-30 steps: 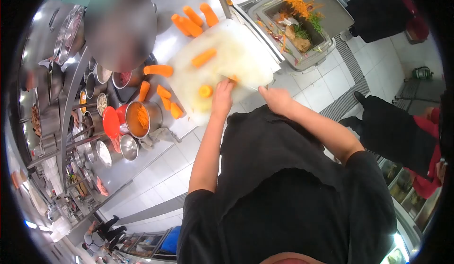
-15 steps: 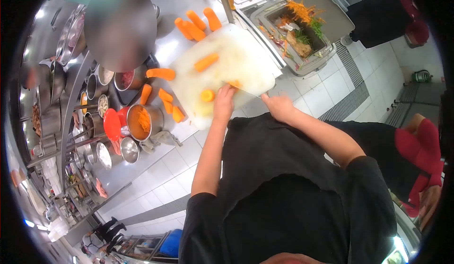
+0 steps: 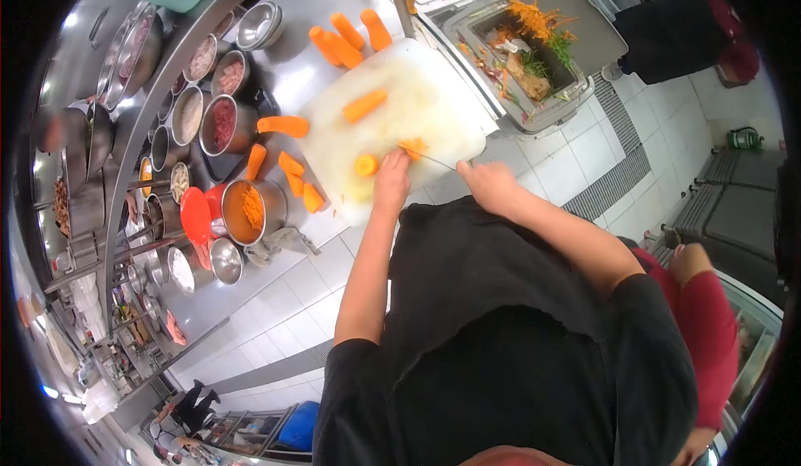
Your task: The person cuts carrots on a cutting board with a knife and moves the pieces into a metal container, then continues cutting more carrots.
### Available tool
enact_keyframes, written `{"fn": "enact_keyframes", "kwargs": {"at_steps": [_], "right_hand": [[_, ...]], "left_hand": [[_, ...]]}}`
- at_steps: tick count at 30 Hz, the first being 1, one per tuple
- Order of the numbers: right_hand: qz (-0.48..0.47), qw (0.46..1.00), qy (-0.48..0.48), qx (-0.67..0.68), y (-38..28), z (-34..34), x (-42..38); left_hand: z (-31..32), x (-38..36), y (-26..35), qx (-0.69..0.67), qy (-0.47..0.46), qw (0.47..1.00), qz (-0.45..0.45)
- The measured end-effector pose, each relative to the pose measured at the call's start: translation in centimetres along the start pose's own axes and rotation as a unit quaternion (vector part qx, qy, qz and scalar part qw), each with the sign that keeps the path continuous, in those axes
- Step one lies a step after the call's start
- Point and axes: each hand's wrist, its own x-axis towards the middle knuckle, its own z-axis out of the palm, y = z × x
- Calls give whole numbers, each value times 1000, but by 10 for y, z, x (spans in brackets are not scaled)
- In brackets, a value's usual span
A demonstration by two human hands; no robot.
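"While the right hand [image 3: 491, 186] is closed round a handle, what tool does it hold?"

"A knife [image 3: 438, 161]. Taking the cutting board [image 3: 434, 95] as a dial, twelve o'clock at the top of the view: right hand off the board's edge at four, blade slanting inward toward ten."

"Position of the carrot piece [image 3: 414, 146] at the blade?"

"On the board, between four and five. In this view the blade crosses it."

"State of the left hand [image 3: 392, 184]?"

"At six o'clock, fingers bent, tips at the carrot piece. Gripping or only steadying: cannot tell (the fingers hide the contact)."

"Other items on the board?"

"A short round chunk [image 3: 365, 165] at seven, just beside the left hand. A longer carrot length [image 3: 365, 105], between ten and eleven, lying clear of both hands."

"Around the board?"

"On the steel tabletop [image 3: 292, 11]: a group of peeled carrots [image 3: 344, 46] at eleven; one thick carrot [image 3: 282, 125] at nine, its end by the board; three cut chunks [image 3: 294, 184] near eight. Farther out at eight, a steel pot [image 3: 276, 210] with orange strips inside."

"Off the tabletop?"

"A grey bin [image 3: 555, 109] at two, lid open, holding orange shreds and green scraps."
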Motion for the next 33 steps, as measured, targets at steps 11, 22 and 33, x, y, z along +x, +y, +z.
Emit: {"fn": "enact_keyframes", "kwargs": {"at_steps": [11,22,33], "right_hand": [[8,1000,-26,12,-4,-6,-9],[11,999,-26,32,-1,17,-3],[11,995,-48,85,6,33,1]], "left_hand": [[9,-4,-5,20,18,1000,-5],[19,-13,-11,45,60,997,4],[11,-11,-4,51,41,998,-5]]}}
